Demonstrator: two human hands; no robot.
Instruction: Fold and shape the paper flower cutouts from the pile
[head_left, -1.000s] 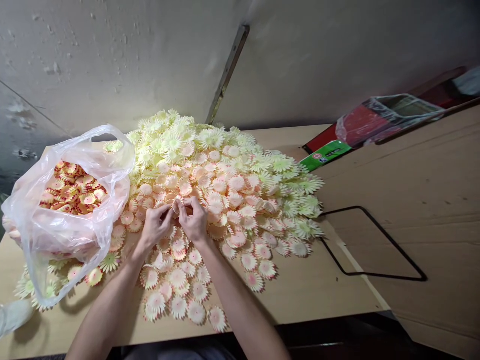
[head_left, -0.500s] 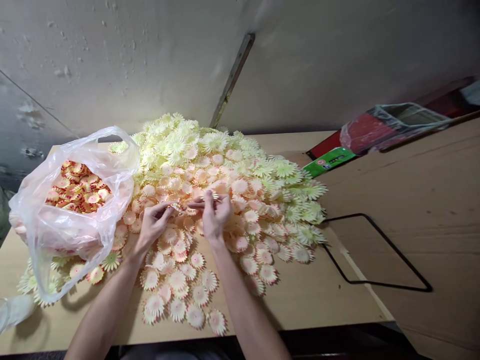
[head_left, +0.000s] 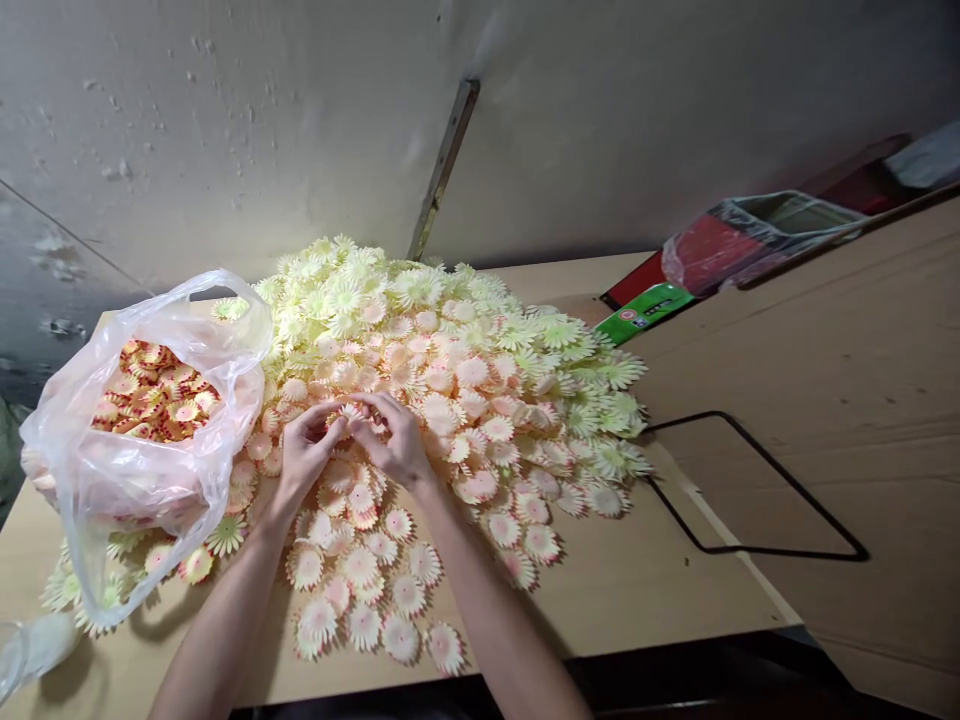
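A big heap of pale yellow and pink paper flowers (head_left: 450, 370) covers the wooden table (head_left: 637, 590). My left hand (head_left: 307, 455) and my right hand (head_left: 397, 440) meet over the near side of the heap. Both pinch one small flower (head_left: 350, 411) between their fingertips. To the left stands a clear plastic bag (head_left: 135, 470) with red-and-yellow flowers (head_left: 154, 392) inside. Loose pink-edged flowers (head_left: 367, 600) lie flat on the table under my forearms.
A black wire rectangle (head_left: 757, 480) lies on the table's right part. Behind it are a green box (head_left: 645, 310) and a red object wrapped in plastic (head_left: 750, 240). A grey wall with a metal strip (head_left: 442, 170) rises behind the heap. The table's front edge runs near the bottom.
Half a second ago my hands were apart, stretching something between them; now they have come back together on a small flower. The camera has shifted slightly.
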